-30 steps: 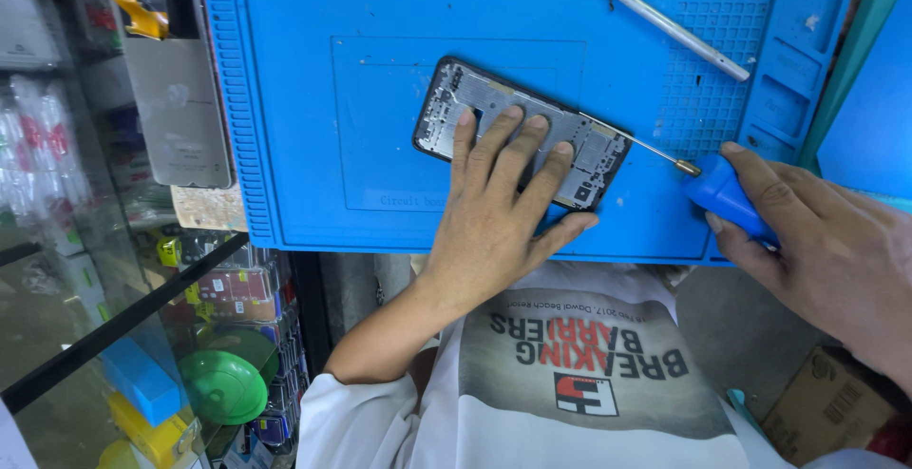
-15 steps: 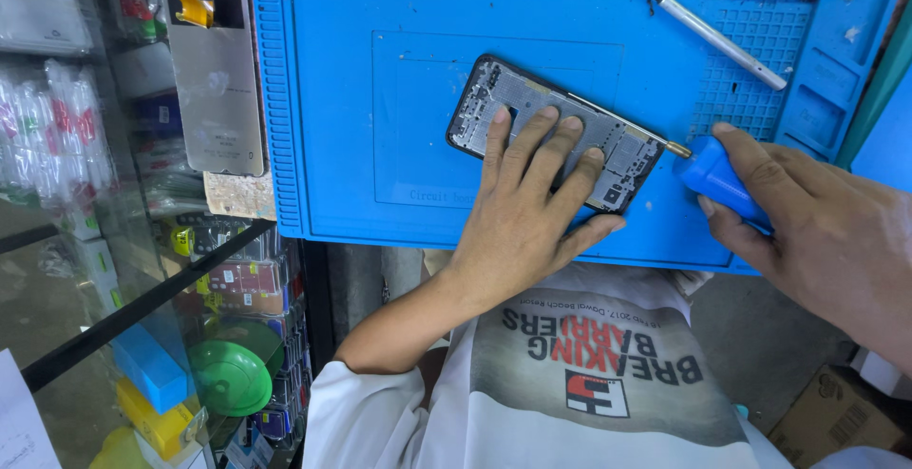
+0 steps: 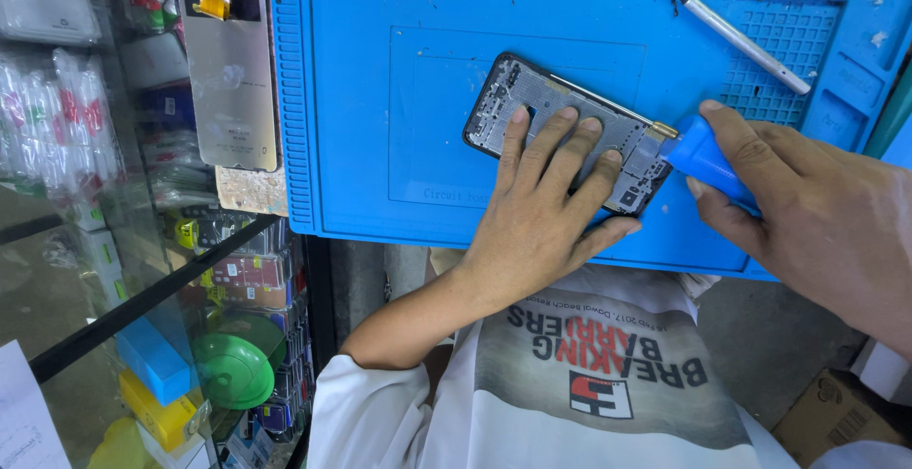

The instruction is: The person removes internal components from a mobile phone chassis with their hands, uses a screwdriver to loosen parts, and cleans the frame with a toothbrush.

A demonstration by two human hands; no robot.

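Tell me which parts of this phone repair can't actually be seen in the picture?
Head view, the only one:
- Middle of the opened black phone: covered by the left hand.
- Tip of the blue-handled screwdriver: too small to tell its type.
- Handle's rear: hidden in the right hand, whose wrist the right edge cuts off.
- Blue silicone work mat: top cropped.

An opened phone [image 3: 560, 117] with a black frame lies flat and slanted on the blue mat [image 3: 380, 98], its bare inner boards and metal shields facing up. A screwdriver [image 3: 698, 155] with a blue handle points left, its metal tip at the phone's right end.
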